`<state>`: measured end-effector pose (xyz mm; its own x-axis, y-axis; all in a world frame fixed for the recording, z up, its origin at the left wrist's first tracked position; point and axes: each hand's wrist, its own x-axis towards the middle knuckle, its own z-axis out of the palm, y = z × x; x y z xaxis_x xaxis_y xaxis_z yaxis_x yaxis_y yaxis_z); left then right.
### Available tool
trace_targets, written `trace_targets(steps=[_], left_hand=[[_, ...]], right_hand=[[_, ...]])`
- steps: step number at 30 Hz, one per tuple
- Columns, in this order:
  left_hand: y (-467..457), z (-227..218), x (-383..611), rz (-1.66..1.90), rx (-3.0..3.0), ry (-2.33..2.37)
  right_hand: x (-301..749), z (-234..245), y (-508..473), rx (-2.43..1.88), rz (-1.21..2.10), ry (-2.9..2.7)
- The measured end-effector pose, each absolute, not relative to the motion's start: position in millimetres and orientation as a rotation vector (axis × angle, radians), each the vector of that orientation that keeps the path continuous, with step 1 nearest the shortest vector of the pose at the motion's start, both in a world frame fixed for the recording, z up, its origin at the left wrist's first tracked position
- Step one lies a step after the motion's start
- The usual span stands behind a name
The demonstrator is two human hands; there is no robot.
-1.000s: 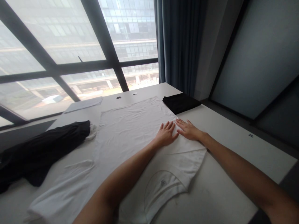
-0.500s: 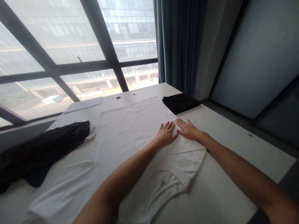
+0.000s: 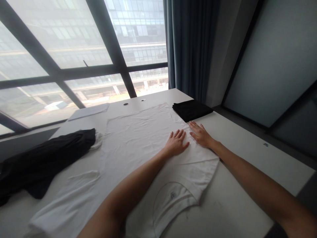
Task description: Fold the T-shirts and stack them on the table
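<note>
While white T-shirt [image 3: 133, 142] lies on bench [image 3: 242, 155], collar 6 o'clock, hem 12, left hand [image 3: 176, 142] and right hand [image 3: 201, 135] rest flat at its 3 o'clock edge, grip wide, empty.

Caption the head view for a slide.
Left hand and right hand flat at the edge of a white fabric T-shirt on a white table.

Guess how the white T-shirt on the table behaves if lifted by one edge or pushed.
Probably floppy: the white T-shirt lies flat with soft wrinkles, so a lifted edge would drape. Likely light: thin-looking fabric. Pushed, it would probably bunch, not slide whole, as the left hand and right hand rest flat at its right side.
</note>
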<state>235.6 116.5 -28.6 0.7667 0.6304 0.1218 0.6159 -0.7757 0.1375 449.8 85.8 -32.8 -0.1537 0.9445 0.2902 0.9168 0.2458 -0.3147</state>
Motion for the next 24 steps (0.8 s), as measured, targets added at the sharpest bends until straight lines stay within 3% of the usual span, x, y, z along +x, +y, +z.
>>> trace_targets(steps=[11,18,24], left_hand=[[117.2,-30.4,235.2,0.260,2.863,1.019],[117.4,-30.1,235.0,0.255,2.860,1.015],[116.5,-29.1,235.4,0.252,2.855,1.020]], right_hand=[[445.4,-38.9,86.5,-1.833,0.217,-2.168],[456.2,-34.1,86.8,-1.866,0.019,-1.950],[447.5,-33.5,83.4,-1.731,0.223,-2.253]])
